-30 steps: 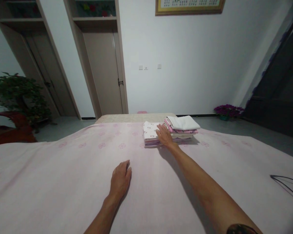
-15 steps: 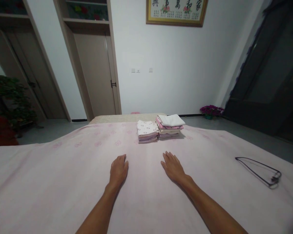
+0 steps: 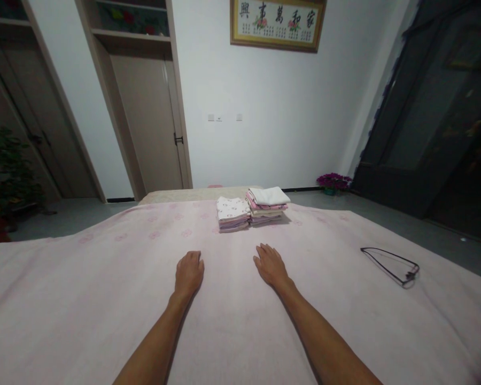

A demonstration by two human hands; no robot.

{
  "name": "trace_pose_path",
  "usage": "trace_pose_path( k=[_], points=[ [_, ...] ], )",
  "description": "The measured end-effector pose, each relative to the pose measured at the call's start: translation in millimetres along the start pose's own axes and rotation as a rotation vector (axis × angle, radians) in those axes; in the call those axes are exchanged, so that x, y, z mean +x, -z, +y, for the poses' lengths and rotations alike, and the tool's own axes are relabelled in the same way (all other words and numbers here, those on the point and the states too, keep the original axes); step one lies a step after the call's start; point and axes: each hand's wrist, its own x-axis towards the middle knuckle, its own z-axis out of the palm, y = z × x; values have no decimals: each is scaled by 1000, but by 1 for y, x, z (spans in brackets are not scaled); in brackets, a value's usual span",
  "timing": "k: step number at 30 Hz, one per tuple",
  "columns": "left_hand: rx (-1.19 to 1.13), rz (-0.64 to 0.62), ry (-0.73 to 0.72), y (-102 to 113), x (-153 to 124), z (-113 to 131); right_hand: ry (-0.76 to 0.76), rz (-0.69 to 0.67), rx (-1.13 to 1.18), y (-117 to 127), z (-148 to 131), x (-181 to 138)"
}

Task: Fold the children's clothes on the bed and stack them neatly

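My left hand (image 3: 189, 271) lies palm down on a pale pink flowered sheet (image 3: 228, 321), its fingers close together and holding nothing. To its right, my right hand (image 3: 270, 264) also rests palm down on the sheet, with fingers stretched forward and slightly apart. Beyond both hands stand two neat stacks of folded cloths side by side. The left stack (image 3: 233, 215) has a white cloth with small prints on top. A plain white cloth (image 3: 269, 196) tops the right stack (image 3: 268, 213), above a pink one. Neither hand touches the stacks.
A thin black cord loop (image 3: 390, 265) lies on the sheet at the right. Behind the covered surface are a beige surface (image 3: 176, 194), a door (image 3: 146, 123) and a white wall. Purple flowers (image 3: 333, 182) stand on the floor at the back right, near a dark glass door.
The view has turned a little to the right, so the stacks, cord and hands appear farther left. Both hands stay resting on the sheet, and the stacks have not moved on it.
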Motion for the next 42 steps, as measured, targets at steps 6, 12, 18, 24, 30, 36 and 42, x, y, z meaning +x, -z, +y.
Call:
trace_pose_path(
  k=[6,12,18,24,30,36,42],
  points=[
    [9,-9,-4,2,1,3,6,24,-1,3,-1,-2],
    [15,-10,5,2,0,5,3,21,14,0,2,0],
    [14,-8,7,1,0,4,9,36,20,-4,6,1],
    [14,-5,3,-3,0,2,18,36,22,-2,7,-1],
    [14,-8,0,-5,1,2,45,26,13,-2,9,-2],
    [3,-21,-11,-2,2,3,43,12,2,-7,9,0],
    [-60,-23,-26,-7,2,-4,-10,12,65,-10,6,13]
  ],
)
